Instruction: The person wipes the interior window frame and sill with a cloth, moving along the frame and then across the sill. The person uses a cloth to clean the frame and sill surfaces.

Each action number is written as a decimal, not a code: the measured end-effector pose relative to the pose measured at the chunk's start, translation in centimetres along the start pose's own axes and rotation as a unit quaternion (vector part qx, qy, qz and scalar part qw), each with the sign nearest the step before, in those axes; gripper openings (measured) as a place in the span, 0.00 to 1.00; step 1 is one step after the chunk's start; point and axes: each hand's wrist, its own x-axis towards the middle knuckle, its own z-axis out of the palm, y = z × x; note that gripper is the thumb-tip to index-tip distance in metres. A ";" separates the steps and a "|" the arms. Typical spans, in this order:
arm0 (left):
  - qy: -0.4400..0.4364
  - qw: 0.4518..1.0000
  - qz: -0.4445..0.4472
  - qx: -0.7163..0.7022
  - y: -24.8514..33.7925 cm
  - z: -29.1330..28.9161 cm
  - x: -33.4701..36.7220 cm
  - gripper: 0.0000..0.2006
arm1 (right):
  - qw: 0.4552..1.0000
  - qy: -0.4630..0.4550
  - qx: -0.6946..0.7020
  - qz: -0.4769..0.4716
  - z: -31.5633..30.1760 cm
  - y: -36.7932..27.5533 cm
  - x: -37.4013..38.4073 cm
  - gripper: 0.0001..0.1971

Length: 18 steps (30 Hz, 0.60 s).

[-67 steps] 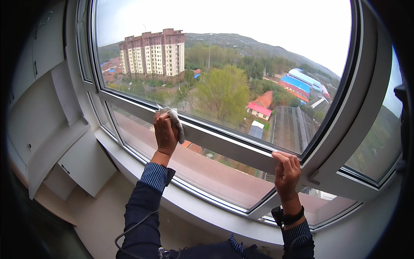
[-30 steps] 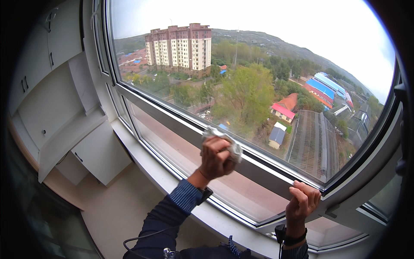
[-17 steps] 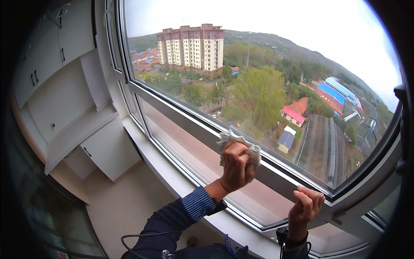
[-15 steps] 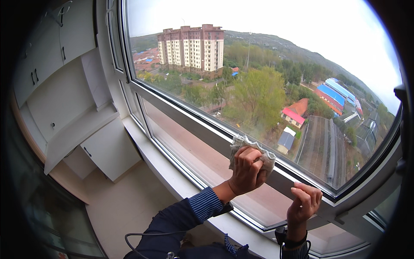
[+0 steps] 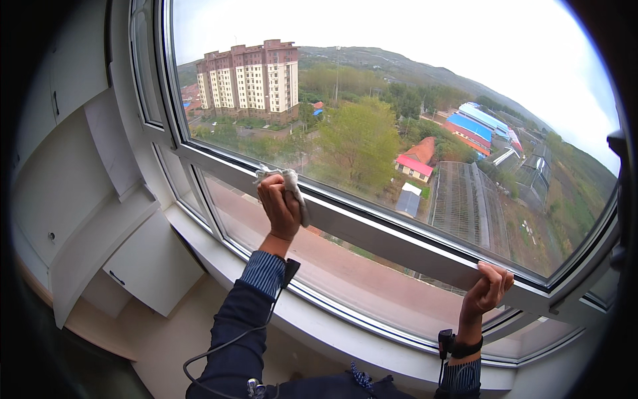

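Note:
My left hand (image 5: pixel 281 211) is closed around a crumpled grey-white cloth (image 5: pixel 290 183). It presses the cloth on the window frame's horizontal rail (image 5: pixel 372 229), at the lower edge of the large upper pane. Farther right, my right hand (image 5: pixel 487 290) rests on the same rail, its fingers bent over the upper edge. Whether those fingers hold anything besides the rail I cannot see. A dark band with a small black device (image 5: pixel 446 340) sits at my right wrist, and a cable hangs from my left sleeve.
Below the rail are lower glass panes (image 5: pixel 319 266) and a white window sill (image 5: pixel 332 332). White cabinets (image 5: pixel 149 266) with dark handles stand at the left. Beyond the glass are an apartment block (image 5: pixel 249 83), trees and low roofs.
My left hand has slid the cloth leftward along the rail. My right hand now grips the rail slightly farther right. The view has shifted to the right.

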 end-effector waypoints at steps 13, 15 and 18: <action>-0.144 0.953 0.200 -0.173 4.8 2.0 -2.8 0.13 | 0.997 0.024 -0.066 0.036 1.0 -0.5 -0.5 0.08; -0.123 0.970 0.186 -0.098 -2.2 -0.5 -0.9 0.11 | 0.997 0.022 -0.061 0.039 1.0 -0.5 -0.6 0.08; -0.046 0.998 0.053 -0.009 -9.4 -3.1 2.2 0.06 | 0.997 0.016 -0.069 0.033 1.0 -0.5 -0.6 0.09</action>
